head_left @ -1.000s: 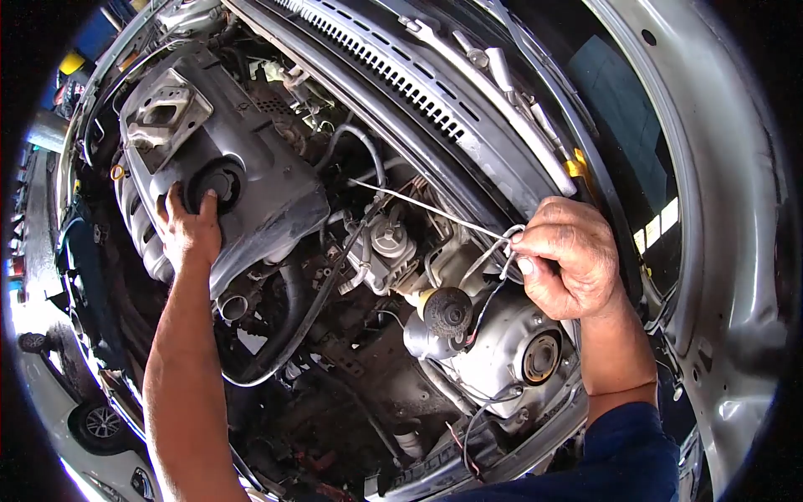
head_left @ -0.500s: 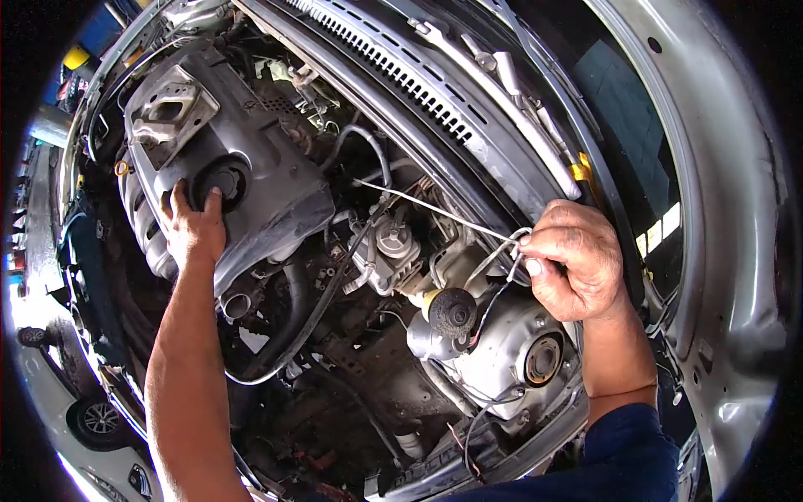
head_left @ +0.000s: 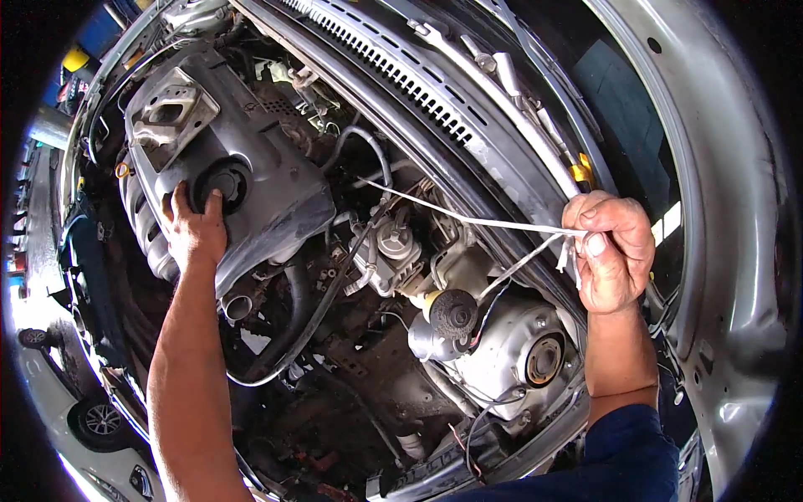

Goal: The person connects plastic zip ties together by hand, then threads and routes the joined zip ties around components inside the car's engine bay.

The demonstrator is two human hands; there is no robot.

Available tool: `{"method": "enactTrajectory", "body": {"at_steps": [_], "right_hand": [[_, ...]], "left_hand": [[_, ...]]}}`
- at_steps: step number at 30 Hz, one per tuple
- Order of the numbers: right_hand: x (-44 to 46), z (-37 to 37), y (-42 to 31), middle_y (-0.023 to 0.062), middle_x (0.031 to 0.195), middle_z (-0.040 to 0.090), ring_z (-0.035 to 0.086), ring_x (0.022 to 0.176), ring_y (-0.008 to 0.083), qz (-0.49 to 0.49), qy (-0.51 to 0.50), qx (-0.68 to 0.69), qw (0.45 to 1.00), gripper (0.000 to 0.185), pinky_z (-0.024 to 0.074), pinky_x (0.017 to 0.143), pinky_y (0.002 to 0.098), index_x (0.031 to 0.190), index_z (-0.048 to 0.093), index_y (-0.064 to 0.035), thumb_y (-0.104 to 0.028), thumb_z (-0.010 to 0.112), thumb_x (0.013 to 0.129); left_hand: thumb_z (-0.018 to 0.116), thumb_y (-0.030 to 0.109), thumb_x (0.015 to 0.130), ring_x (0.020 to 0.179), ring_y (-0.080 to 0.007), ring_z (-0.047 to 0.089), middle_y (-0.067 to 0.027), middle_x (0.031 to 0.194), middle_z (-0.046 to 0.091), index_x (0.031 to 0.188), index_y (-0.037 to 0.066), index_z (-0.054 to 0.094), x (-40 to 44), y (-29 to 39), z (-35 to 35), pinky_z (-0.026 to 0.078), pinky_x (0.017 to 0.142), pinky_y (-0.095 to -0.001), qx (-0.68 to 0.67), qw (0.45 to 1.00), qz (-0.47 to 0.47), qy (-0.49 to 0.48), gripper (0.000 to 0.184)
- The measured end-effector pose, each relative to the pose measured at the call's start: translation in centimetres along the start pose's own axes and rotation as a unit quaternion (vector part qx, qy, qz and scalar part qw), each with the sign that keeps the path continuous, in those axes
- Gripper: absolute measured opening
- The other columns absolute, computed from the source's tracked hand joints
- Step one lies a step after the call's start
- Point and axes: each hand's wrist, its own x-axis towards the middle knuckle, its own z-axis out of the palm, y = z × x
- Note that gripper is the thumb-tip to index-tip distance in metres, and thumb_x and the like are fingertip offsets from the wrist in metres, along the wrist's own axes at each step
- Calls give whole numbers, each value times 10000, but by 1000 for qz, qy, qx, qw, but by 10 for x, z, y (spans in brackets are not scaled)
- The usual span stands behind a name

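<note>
My left hand [head_left: 196,230] lies with fingers spread on the grey plastic engine cover [head_left: 288,163], its thumb beside the round black oil filler cap [head_left: 226,186]. Above the windshield-side edge of the bay, my right hand [head_left: 617,251] pinches a thin white cord [head_left: 477,221] between thumb and fingers. The cord runs taut to the left, down behind the engine cover, where its far end is hidden. A second length of it slants from the hand toward the black-capped reservoir [head_left: 452,315], and a frayed end hangs below the fingers.
A wrench [head_left: 432,33] and other metal tools lie along the slotted cowl [head_left: 393,74]. The silver strut tower [head_left: 544,358] stands below my right hand. Hoses and loose wires [head_left: 465,448] cross the bay. The grey raised panel [head_left: 736,335] borders the right, and a car [head_left: 84,418] is parked at left.
My right hand has moved right and slightly outward, drawing the white cord straighter and opening its loop. My left hand has stayed on the engine cover.
</note>
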Motion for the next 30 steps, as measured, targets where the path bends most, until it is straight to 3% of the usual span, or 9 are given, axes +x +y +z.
{"method": "enactTrajectory", "body": {"at_steps": [4,7,17,23,25,30], "right_hand": [[5,2,0,118,860,602,553,766,187,-28,-15,-34,999,123,459,718,309,977,576,18,-16,571,859],[12,5,-5,95,770,599,541,661,161,-30,-108,-110,988,100,441,597,280,937,608,27,19,574,843],[13,11,-5,109,800,606,578,730,173,-27,-42,-69,996,131,471,646,285,979,593,11,18,564,851],[21,7,-1,115,819,605,582,731,167,-87,-114,-101,985,141,476,650,280,992,593,8,24,555,857],[13,11,-2,109,825,604,578,717,162,-29,-73,-57,995,155,469,632,276,998,597,13,27,564,847],[10,9,-5,111,841,610,576,706,158,-20,-68,-84,994,158,466,622,273,991,606,19,21,583,835]], "left_hand": [[597,523,827,1329,-365,365,-177,1465,330,1404,157,417,1,-2,2,350,1066,-479,5,1000,11,15,707],[601,520,825,1332,-363,360,-177,1464,331,1401,153,421,3,-7,6,347,1070,-476,0,1000,19,18,706],[606,511,823,1329,-367,364,-173,1471,321,1403,152,420,-1,-1,0,351,1069,-476,-7,1000,6,10,707],[603,512,828,1312,-388,379,-195,1455,337,1400,153,422,-2,1,-2,368,1051,-485,-12,1000,8,8,699],[604,506,829,1312,-390,379,-201,1450,340,1397,150,425,-1,-1,0,365,1053,-485,-9,1000,10,14,694],[621,491,846,1288,-389,403,-213,1408,380,1377,115,439,0,-3,3,348,1081,-443,8,999,33,28,675]]}}
